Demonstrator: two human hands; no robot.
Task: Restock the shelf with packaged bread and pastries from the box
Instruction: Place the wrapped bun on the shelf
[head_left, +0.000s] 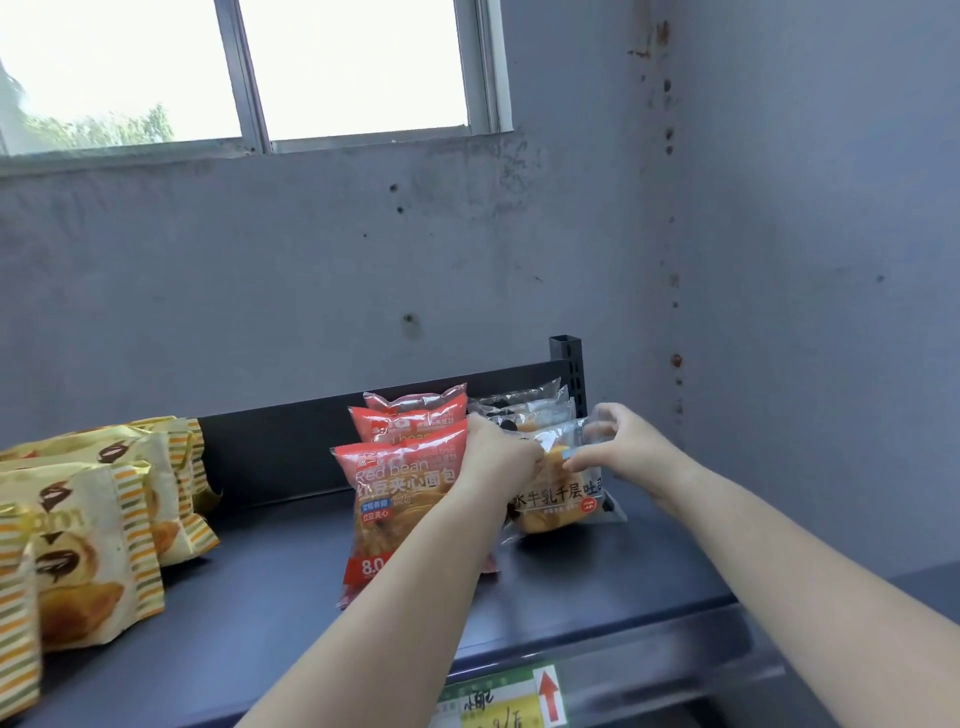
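both hands: left hand (500, 456) and right hand (626, 447) grasp clear toast pack (563, 496) by its top | pack upright on shelf (597, 577), right end, beside red bean bread packs (402, 499) | yellow pastry bags (88, 525) far left

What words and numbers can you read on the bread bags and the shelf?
"Red bean", "红豆夹心面包" and "8.0": front red bean bread bag.
"水牛乳千层吐" with a last character cut off: clear toast bag, held by the left hand and right hand.
Yellow striped pastry bags: lettering partly hidden, unreadable.
Shelf price tag: a red arrow; handwriting too blurred.
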